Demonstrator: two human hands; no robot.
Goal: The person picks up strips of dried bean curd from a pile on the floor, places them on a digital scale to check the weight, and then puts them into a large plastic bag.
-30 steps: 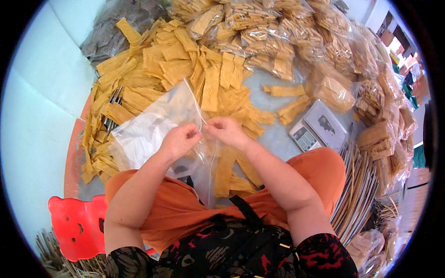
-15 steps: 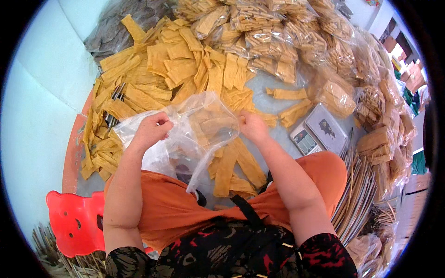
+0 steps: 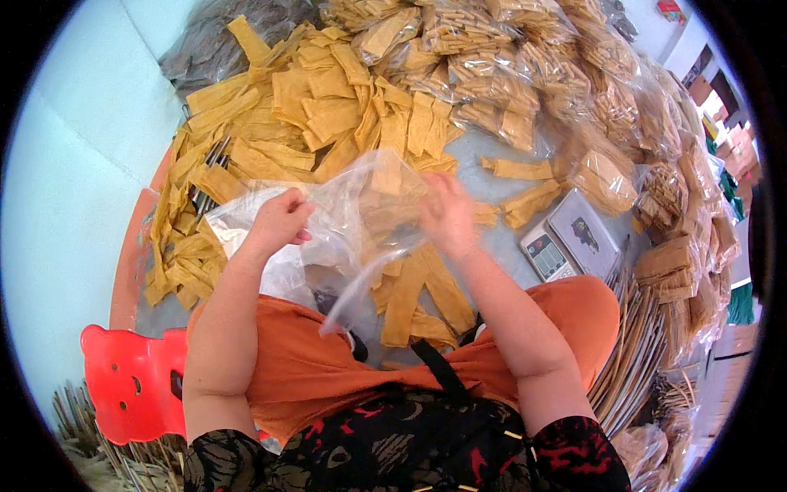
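Note:
A clear plastic bag (image 3: 332, 215) is spread between my two hands above my lap. My left hand (image 3: 283, 220) is closed on its left part, fingers curled in. At the bag's right side is my right hand (image 3: 449, 215); its fingers are smeared by motion, so their grip does not show. Flat, wrinkled yellow strips (image 3: 402, 302) lie on the floor beneath and show through the film. More clear film, with a white patch (image 3: 234, 223), hangs below my left hand. A large heap of such yellow strips (image 3: 316, 102) rises just beyond the bag.
Packed clear bags of strips (image 3: 492, 74) are piled at the back and right. A digital scale (image 3: 566, 238) stands right of my right forearm. Thin sticks (image 3: 627, 353) lie beside my right knee. A red plastic stool (image 3: 135, 385) is at the left, near a pale wall (image 3: 74, 164).
My right hand has risen slightly and its fingers have shifted upward from a pinch at the bag's edge. The bag's upper edge has moved up. My left hand stays closed on it.

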